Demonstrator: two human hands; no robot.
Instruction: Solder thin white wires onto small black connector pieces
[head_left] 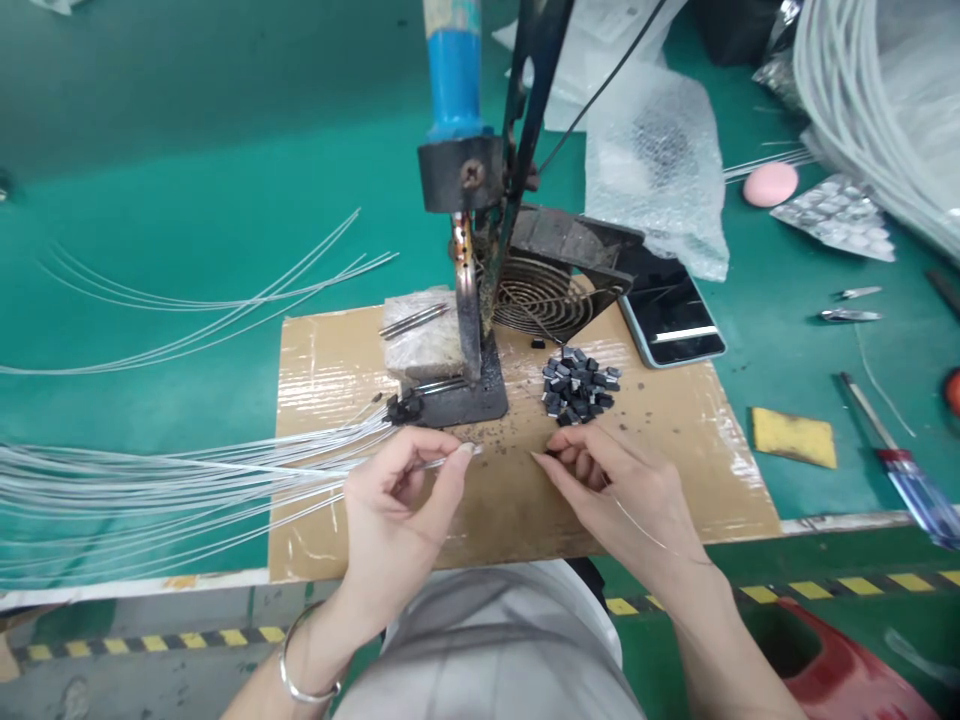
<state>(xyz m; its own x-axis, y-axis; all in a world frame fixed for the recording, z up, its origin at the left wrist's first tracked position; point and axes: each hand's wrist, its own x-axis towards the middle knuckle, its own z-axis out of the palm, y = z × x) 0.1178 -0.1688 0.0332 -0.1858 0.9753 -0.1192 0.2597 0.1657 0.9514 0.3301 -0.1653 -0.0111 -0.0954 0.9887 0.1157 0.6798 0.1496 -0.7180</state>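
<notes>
- Left side of the frame: a bundle of white wires [172,478] runs in from the left edge, crossing the left border of the cardboard sheet [495,525]; looser strands curve above it over the green mat [187,185].
- Lower left of centre: the left hand [401,510] pinches a white wire [427,464] between thumb and index finger, its end by the thumb tip, above the cardboard.
- Centre: a blue-handled soldering iron [455,85] points down in a clamp, its tip beside a pale block [424,350], with a fan [551,290] to the right.
- Between the hands: a gap of bare cardboard, sprinkled with dark crumbs towards the top.
- Right of centre: the right hand [626,485] is curled, thumb and index finger nearly meeting just below a pile of black connectors [577,388]; a fine strand [637,525] trails over it. Whether the fingertips grip anything, I cannot tell.
- Right: a phone [671,312] overlaps the cardboard's upper right edge; beyond that edge sit a yellow sponge [793,437] and a screwdriver [919,490].
</notes>
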